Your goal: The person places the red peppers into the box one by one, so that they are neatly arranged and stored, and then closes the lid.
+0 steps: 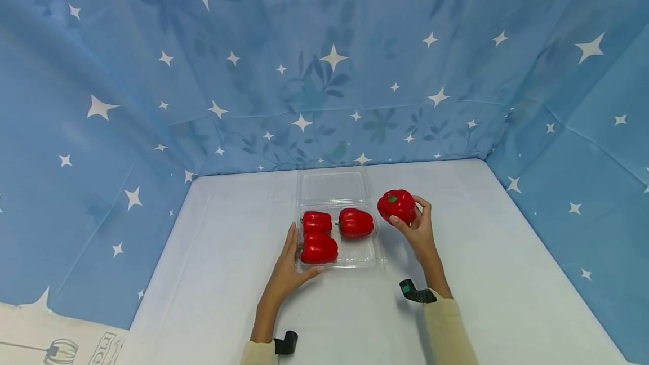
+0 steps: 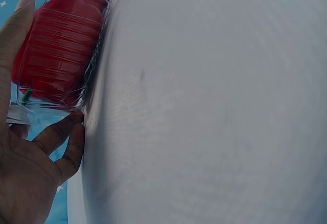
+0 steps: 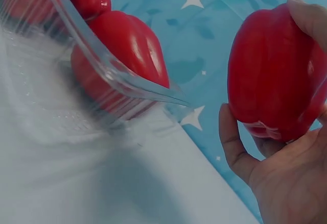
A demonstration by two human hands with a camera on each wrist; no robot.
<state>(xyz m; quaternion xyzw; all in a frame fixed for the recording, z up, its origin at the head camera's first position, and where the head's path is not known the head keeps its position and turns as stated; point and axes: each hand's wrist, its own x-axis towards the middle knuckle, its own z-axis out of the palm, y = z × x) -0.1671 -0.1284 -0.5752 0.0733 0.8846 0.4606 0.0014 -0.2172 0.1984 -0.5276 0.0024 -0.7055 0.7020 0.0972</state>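
Note:
My right hand (image 1: 419,235) grips a red bell pepper (image 1: 397,205) with thumb and fingers, its green stem facing up in the head view. The pepper is held to the right of a clear plastic clamshell container (image 1: 357,251). Inside the container lie three more red bell peppers: one at the back left (image 1: 316,222), one at the front left (image 1: 319,248) and one at the back right (image 1: 355,223). My left hand (image 1: 288,275) rests at the container's front left corner, fingers extended along the left side and thumb along the front edge.
The container's transparent lid (image 1: 333,186) lies folded back behind its base. A white table (image 1: 507,275) stands under everything. Blue star-patterned cloth (image 1: 324,89) hangs behind and to both sides. Each wrist carries a black band camera (image 1: 417,293).

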